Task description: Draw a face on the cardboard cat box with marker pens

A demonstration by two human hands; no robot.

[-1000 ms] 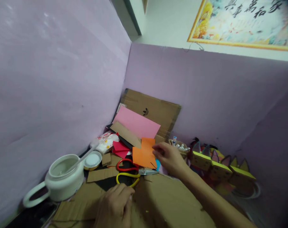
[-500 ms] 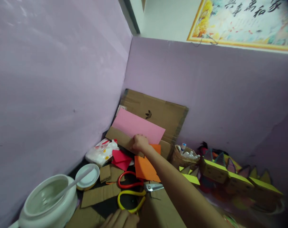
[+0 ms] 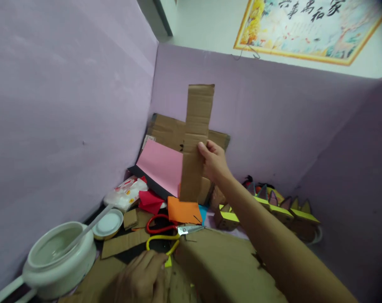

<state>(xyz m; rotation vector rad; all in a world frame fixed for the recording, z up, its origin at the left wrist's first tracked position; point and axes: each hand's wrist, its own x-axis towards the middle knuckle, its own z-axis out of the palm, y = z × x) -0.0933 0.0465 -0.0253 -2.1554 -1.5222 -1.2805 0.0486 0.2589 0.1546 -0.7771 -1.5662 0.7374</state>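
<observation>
In my right hand [image 3: 214, 159] a long brown cardboard strip [image 3: 194, 126] stands nearly upright. My thumb presses its near face at the right edge; the other fingers are mostly hidden behind it. Low in the view, my left hand [image 3: 143, 273] lies loosely bent over the cardboard, with nothing visible in it. Just beyond its fingers are scissors [image 3: 183, 230] with one red and one yellow handle. A large cardboard piece [image 3: 219, 261] lies right of my left hand. Behind the strip, a pink sheet [image 3: 159, 164] leans against a bigger cardboard panel [image 3: 167, 128].
A white pot [image 3: 60, 261] holding a pale stick stands at left, beside a round lid [image 3: 108, 224]. Orange paper [image 3: 184, 209], red paper [image 3: 150, 201] and a plastic bag [image 3: 126, 193] lie farther back. Several yellow-topped cardboard boxes [image 3: 281, 212] with ear shapes line the right.
My right hand has picked the cardboard strip up from in front of the pink sheet and raised it. My left hand shows more fully, and the view has shifted to the right.
</observation>
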